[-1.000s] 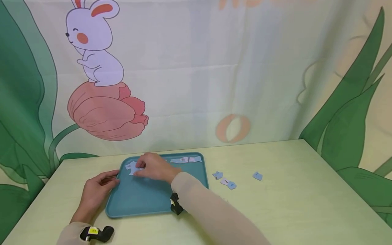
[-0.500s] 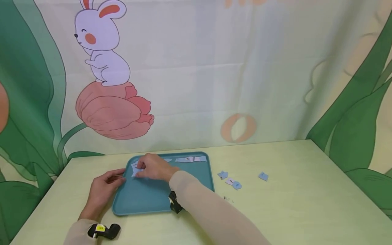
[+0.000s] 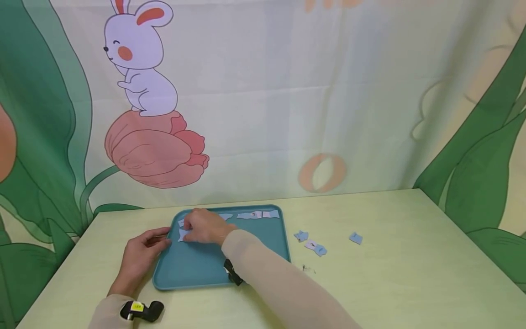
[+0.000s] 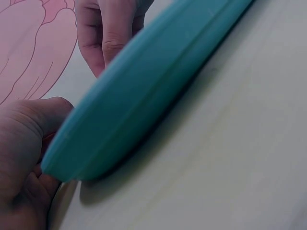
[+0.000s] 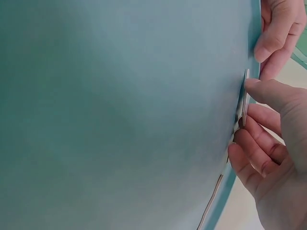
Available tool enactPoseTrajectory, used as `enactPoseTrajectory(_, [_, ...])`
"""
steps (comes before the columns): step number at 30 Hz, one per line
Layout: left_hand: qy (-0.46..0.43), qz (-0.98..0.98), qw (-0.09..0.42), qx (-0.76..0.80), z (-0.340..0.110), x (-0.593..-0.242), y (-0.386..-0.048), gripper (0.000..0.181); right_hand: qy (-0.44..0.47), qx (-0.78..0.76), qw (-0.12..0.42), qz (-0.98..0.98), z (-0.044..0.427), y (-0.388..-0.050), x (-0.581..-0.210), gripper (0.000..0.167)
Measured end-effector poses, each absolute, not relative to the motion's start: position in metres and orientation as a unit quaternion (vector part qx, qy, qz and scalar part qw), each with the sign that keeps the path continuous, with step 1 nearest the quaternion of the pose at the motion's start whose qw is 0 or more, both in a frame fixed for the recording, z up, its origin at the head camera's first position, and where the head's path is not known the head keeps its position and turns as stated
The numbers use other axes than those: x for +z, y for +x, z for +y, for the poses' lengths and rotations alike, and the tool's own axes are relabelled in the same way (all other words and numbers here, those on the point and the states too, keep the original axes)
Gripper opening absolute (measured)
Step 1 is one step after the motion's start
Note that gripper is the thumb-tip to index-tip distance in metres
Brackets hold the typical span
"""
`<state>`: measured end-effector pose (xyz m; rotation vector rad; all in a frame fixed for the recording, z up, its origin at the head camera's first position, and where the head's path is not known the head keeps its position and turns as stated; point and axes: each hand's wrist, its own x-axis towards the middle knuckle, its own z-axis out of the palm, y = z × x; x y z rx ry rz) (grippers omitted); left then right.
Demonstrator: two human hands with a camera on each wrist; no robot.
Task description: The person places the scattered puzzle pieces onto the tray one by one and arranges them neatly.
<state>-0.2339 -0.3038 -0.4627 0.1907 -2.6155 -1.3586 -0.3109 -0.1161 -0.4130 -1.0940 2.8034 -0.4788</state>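
Observation:
A teal tray (image 3: 193, 272) lies on the table, with light blue jigsaw puzzle pieces (image 3: 249, 215) along its far edge. Over the tray's far left corner, my right hand (image 3: 205, 226) pinches a light blue puzzle piece (image 3: 182, 235) between thumb and fingers. From the right wrist that held piece (image 5: 246, 98) is seen nearly edge-on, close to the rim. My left hand (image 3: 137, 260) holds the tray's left edge, thumb and fingers at the rim. Part of the row of pieces is hidden behind my right hand.
To the right of the tray, loose puzzle pieces (image 3: 315, 248) lie on the table, one blue piece (image 3: 355, 238) farther right. Small dark specks (image 3: 305, 268) lie nearer. A printed cloth (image 3: 255, 114) with a rabbit hangs behind the table.
My right hand has moved slightly toward me with the puzzle piece, which now sits a little lower at the tray's left. The left hand stays at the rim. The head view has shifted.

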Motion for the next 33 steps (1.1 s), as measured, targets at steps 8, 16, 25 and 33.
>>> enactPoseTrajectory(8, [0.059, -0.884, 0.102, -0.453, -0.304, -0.462, -0.233, 0.041, -0.359, -0.123, 0.037, 0.924, -0.119, -0.307, -0.411, 0.025])
enactPoseTrajectory(16, [0.056, -0.88, 0.103, -0.461, -0.303, -0.462, -0.233, 0.04, -0.349, -0.118, 0.037, 0.929, -0.12, -0.306, -0.411, 0.027])
enactPoseTrajectory(25, [0.06, -0.875, 0.096, -0.47, -0.301, -0.461, -0.233, 0.04, -0.354, -0.123, 0.037, 0.926, -0.118, -0.307, -0.412, 0.028])
enactPoseTrajectory(33, [0.069, -0.879, 0.095, -0.462, -0.303, -0.46, -0.232, 0.04, -0.369, -0.125, 0.052, 0.919, -0.11, -0.308, -0.406, 0.034])
